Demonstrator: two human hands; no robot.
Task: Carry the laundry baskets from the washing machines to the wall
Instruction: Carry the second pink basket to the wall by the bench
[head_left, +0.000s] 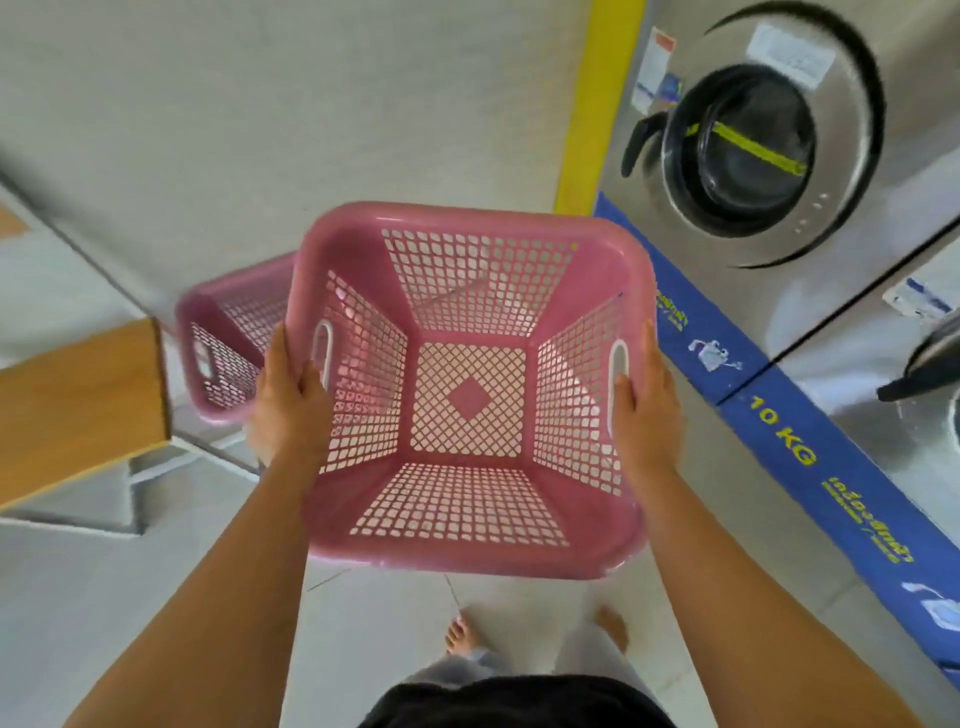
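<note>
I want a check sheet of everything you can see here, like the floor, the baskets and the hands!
Surface: pale tiled floor, bare feet on it.
Job's things: pink basket held up, empty; second pink basket ahead on the left, by the wall.
Clutter: wooden board at left.
Grippers: left hand and right hand each grip a side of the held basket by its handle slot.
Cables: nothing seen.
Surroundings: steel washer at right, door shut, a second washer beside it; blue strip marked 10 KG below them; yellow strip beside the washer.
</note>
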